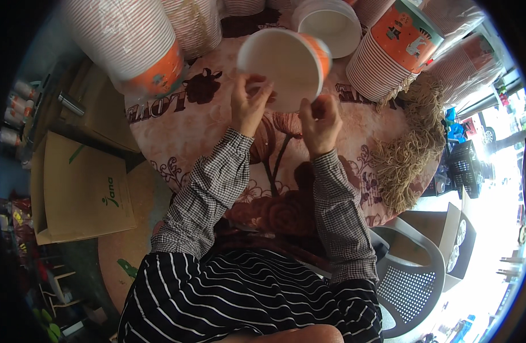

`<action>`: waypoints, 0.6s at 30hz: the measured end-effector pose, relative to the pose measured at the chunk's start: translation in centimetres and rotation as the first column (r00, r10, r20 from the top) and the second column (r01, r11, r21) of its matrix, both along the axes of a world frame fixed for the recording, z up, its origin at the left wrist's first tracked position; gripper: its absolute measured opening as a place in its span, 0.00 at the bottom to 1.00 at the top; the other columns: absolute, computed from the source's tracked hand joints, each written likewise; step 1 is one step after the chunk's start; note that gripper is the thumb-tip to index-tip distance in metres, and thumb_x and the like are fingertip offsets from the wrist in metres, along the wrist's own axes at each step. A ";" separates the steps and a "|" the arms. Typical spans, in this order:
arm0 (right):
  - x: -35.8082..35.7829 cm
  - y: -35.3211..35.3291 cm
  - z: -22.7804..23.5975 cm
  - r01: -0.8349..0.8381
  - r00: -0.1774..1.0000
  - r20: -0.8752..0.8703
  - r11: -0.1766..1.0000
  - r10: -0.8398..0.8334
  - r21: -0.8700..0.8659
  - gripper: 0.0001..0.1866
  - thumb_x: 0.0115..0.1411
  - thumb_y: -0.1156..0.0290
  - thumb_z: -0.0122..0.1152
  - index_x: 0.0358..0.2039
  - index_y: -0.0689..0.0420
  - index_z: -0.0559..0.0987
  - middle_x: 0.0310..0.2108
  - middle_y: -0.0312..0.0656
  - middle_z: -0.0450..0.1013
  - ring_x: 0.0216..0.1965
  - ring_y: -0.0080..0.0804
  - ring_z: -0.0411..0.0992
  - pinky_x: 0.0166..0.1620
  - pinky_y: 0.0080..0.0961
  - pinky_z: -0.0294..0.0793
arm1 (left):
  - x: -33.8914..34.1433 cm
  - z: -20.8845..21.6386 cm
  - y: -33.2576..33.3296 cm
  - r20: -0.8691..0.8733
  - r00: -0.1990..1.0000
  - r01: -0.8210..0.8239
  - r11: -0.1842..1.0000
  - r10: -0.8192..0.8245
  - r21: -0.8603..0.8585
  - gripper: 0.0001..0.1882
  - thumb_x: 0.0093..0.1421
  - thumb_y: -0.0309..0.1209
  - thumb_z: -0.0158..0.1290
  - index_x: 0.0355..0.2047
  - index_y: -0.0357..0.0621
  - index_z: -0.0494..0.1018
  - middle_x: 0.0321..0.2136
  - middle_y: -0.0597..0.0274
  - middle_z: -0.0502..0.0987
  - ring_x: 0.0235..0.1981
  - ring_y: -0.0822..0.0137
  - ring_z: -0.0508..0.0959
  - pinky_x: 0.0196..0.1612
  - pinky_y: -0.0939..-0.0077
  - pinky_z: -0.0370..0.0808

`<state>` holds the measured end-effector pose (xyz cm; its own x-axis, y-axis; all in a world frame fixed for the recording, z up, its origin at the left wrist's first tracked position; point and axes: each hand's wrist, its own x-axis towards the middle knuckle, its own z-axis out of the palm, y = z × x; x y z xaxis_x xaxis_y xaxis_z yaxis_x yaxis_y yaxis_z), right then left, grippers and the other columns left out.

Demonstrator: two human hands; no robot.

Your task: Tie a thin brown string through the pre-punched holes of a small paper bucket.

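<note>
A white-lined paper bucket (286,63) with an orange printed outside is tilted over the table, its opening facing me and its edges slightly blurred. My left hand (250,107) grips it at the lower left rim, thumb and fingers closed on the edge. Curled into a pinch, my right hand (321,124) is at the bucket's lower right rim; whatever sits between its fingertips is hidden. Both forearms wear checked sleeves. Another white-lined bucket (329,31) lies on its side just behind.
Nested stacks of paper buckets stand at the far left (126,43) and far right (386,48). Bundled beige twine (403,154) lies along the right of the flowered tablecloth (217,126). A cardboard box (86,188) is at left, a grey plastic chair (408,280) at lower right.
</note>
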<state>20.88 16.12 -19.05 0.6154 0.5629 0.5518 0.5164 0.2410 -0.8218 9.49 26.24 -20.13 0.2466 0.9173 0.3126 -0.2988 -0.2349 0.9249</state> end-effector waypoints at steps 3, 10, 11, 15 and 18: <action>-1.0 0.0 0.0 -0.006 0.999 0.034 0.998 0.008 -0.057 0.09 0.53 0.73 0.62 0.25 0.61 0.71 0.17 0.37 0.71 0.19 0.19 0.70 0.24 0.18 0.70 | -0.8 -0.4 1.0 -0.099 0.978 -0.175 0.981 0.183 0.084 0.15 0.56 0.31 0.59 0.37 0.37 0.67 0.28 0.63 0.73 0.27 0.75 0.73 0.31 0.82 0.72; 0.6 0.0 0.3 -0.118 0.925 -0.355 0.990 0.136 0.073 0.08 0.58 0.75 0.58 0.27 0.62 0.69 0.19 0.36 0.71 0.19 0.18 0.71 0.24 0.16 0.72 | -0.8 0.7 1.3 0.004 0.777 -0.493 0.604 0.630 0.627 0.16 0.56 0.31 0.59 0.40 0.37 0.67 0.33 0.65 0.71 0.31 0.76 0.71 0.30 0.83 0.71; 0.6 0.1 0.6 -0.115 0.913 -0.383 0.990 0.139 0.085 0.08 0.58 0.75 0.58 0.27 0.62 0.69 0.19 0.36 0.71 0.20 0.18 0.71 0.24 0.15 0.72 | -0.7 0.4 1.5 -0.018 0.914 -0.372 0.853 0.406 0.366 0.17 0.56 0.31 0.58 0.41 0.36 0.67 0.32 0.64 0.71 0.31 0.75 0.72 0.31 0.83 0.72; -0.5 0.1 0.3 -0.152 0.923 -0.341 0.984 0.175 0.093 0.08 0.59 0.73 0.58 0.28 0.62 0.70 0.20 0.36 0.72 0.22 0.18 0.71 0.27 0.15 0.72 | -0.5 0.0 0.9 -0.022 1.000 -0.001 0.997 0.000 -0.078 0.17 0.57 0.28 0.56 0.44 0.34 0.66 0.35 0.58 0.74 0.35 0.71 0.76 0.36 0.80 0.76; -0.8 -0.3 0.2 -0.225 0.946 -0.237 0.974 0.220 0.005 0.08 0.60 0.72 0.59 0.30 0.62 0.72 0.22 0.34 0.73 0.22 0.18 0.72 0.28 0.16 0.72 | -0.5 0.4 0.9 -0.025 0.999 0.023 0.989 -0.027 -0.146 0.15 0.58 0.27 0.54 0.43 0.33 0.67 0.37 0.55 0.75 0.37 0.69 0.77 0.36 0.79 0.77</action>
<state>20.03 15.86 -18.86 0.5839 0.7105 0.3928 0.2435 0.3083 -0.9196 8.98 27.14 -19.69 0.2760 0.9462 0.1689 -0.2777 -0.0897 0.9565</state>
